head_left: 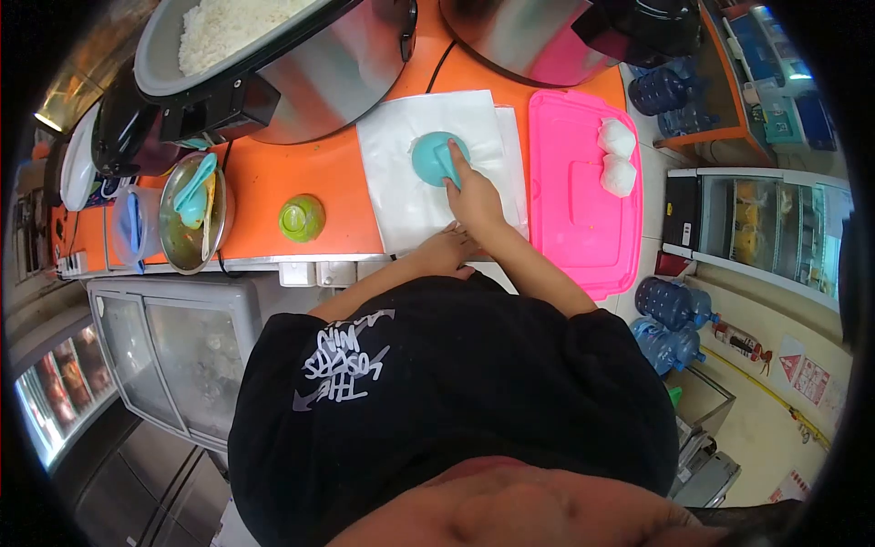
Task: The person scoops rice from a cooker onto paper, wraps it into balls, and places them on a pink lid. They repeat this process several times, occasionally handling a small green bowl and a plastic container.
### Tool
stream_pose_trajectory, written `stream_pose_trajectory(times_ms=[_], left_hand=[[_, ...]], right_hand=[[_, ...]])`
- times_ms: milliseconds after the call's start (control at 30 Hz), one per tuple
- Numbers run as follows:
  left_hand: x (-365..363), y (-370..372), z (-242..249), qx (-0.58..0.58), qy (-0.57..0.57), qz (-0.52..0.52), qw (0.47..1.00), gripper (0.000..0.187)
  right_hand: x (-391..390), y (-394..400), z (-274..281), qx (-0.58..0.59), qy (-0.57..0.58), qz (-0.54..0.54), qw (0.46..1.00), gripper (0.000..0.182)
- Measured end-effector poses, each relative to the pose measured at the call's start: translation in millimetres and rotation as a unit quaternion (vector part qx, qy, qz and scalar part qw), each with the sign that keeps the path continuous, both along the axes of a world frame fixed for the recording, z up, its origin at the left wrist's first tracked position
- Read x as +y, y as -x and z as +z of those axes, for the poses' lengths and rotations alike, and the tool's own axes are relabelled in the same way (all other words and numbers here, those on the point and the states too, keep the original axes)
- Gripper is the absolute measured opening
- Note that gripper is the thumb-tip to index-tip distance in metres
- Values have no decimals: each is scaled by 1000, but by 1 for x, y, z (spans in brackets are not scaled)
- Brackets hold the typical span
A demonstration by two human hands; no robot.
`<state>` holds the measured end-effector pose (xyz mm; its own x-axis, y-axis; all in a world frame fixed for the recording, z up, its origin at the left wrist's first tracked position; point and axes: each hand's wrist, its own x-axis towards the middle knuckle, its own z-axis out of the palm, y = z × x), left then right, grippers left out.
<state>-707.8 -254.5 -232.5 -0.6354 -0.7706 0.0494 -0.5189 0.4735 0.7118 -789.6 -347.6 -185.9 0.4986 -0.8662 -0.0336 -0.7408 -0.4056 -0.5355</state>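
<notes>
Black shirt point(474, 365): nearest the head camera; we note pale lettering on one side of the front.
Right hand point(476, 196): grip closed on the raised tab of the teal cup point(427, 161), index finger laid along it.
Teal cup: over the white sheets point(396, 196), away from their edges; we read it as mouth-down. Contents hidden.
Left hand point(445, 250): at the near edge of the sheets, partly behind the right wrist; we cannot tell whether its grip is released or pinching the paper.
Step in hand: in our judgement, the cup is being pressed or steadied on the sheets; direction of motion unreadable.
Handling demand: we judge that raising the cup cleanly would call for a level, straight lift, with the top sheet kept flat.
Pink lid point(570, 196): beside the sheets on our right, carrying two white bundles point(618, 157).
Green cup point(301, 219): on the orange table point(342, 182), apart from the sheets on our left.
Metal bowl point(228, 205): farther left; teal utensils point(193, 196) inside.
Open cooker point(324, 68): beyond the sheets, to the left, with white rice point(235, 35) in it.
</notes>
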Motion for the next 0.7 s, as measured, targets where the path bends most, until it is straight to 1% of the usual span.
stream_pose_trajectory(times_ms=[33, 67, 133, 167, 200, 233, 267, 300, 333, 367, 400, 433, 467, 500, 567, 600, 633, 667, 700], left_hand=[[-1, 0, 1, 24, -26, -25, 999, 58], [-1, -1, 1, 22, -24, -23, 999, 58], [2, -6, 11, 82, -18, -13, 996, 55], [3, -11, 15, 77, -18, -12, 997, 55], [5, -17, 20, 23, 23, 26, 999, 54], [6, -23, 26, -31, 65, 62, 995, 54], [11, -31, 33, -33, 65, 60, 996, 54], [19, -41, 43, -69, 85, 137, 985, 55], [23, -48, 50, -104, 106, 213, 966, 56], [26, -52, 54, -105, 107, 214, 965, 56], [29, -54, 56, -106, 110, 242, 958, 55], [31, -54, 57, -106, 112, 270, 950, 54], [32, -51, 56, -107, 111, 271, 950, 54], [31, -49, 55, -102, 109, 274, 950, 51], [29, -47, 50, -97, 107, 275, 951, 48], [27, -47, 46, -104, 100, 282, 949, 43], [26, -47, 42, -110, 94, 289, 946, 37], [26, -48, 38, -111, 93, 287, 947, 37], [26, -49, 35, -119, 103, 288, 945, 32]], right_hand=[[2, 1, 3, 1, 1, -7, 1000, 65], [3, 2, 6, 0, 3, -4, 1000, 65], [4, 3, 13, -4, 6, -8, 1000, 65], [-1, 5, 9, -9, 6, -8, 1000, 65], [-13, 13, 0, -33, 61, -25, 997, 64], [-23, 21, 5, -57, 117, -43, 991, 64], [-36, 36, 13, -63, 86, -82, 991, 63], [-48, 52, 37, -69, 56, -120, 989, 63], [-59, 69, 49, -27, 33, -145, 989, 63], [-70, 87, 55, 15, 9, -169, 985, 63], [-81, 103, 50, 14, 8, -169, 986, 63], [-93, 118, 38, 46, -3, -181, 982, 64], [-102, 127, 28, 78, -13, -193, 978, 66], [-106, 131, 23, 77, -15, -192, 978, 66], [-110, 140, 11, 119, 83, -182, 973, 70], [-107, 138, 13, 119, 81, -183, 972, 70], [-99, 131, 21, 137, 178, -173, 959, 72], [-91, 124, 29, 154, 274, -160, 936, 74], [-80, 115, 40, 72, 188, -38, 979, 74]])
